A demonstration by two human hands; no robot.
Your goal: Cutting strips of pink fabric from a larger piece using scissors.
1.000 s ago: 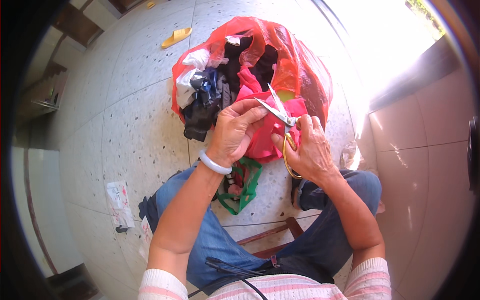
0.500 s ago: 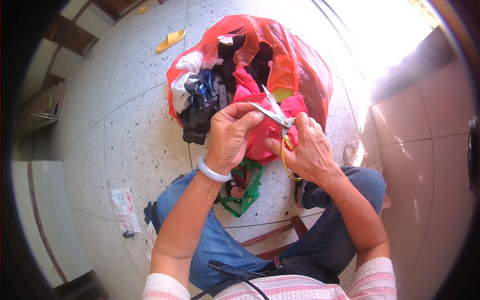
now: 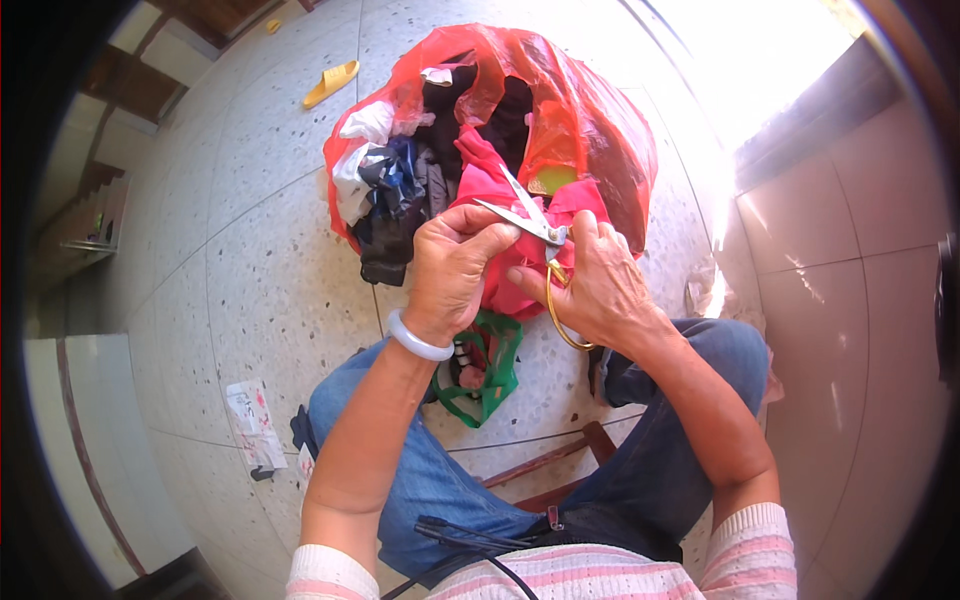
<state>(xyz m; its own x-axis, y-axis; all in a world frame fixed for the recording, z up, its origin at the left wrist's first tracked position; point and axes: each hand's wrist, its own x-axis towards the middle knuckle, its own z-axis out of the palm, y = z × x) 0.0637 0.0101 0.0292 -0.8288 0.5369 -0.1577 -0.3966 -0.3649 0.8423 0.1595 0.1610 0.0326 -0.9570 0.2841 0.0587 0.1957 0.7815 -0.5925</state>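
Observation:
My right hand [image 3: 610, 285] grips scissors [image 3: 545, 232] by their gold-coloured handles, and the blades are apart. They point up and left, with the lower blade across the fingertips of my left hand [image 3: 455, 270]. A pale bangle [image 3: 418, 338] circles that wrist. My left thumb and forefinger are pinched together at the edge of a pinkish-red cloth [image 3: 508, 292], which spreads behind and between both hands. What exactly lies between the fingertips is hard to see. Just beyond, a big red plastic bag [image 3: 610, 130] stands open with dark clothes [image 3: 440, 112] inside.
A small green bag [image 3: 500, 385] with things in it sits on the floor between my knees, near a wooden stool part [image 3: 600, 440]. White and dark plastic bags [image 3: 352, 185] spill at the left. A yellow slipper [image 3: 331, 84] and printed paper [image 3: 254, 420] lie farther left.
The scissors and my right hand have shifted slightly left, so the lower blade reaches farther over my left fingertips. The whole view has also moved a little. Both hands keep their grip.

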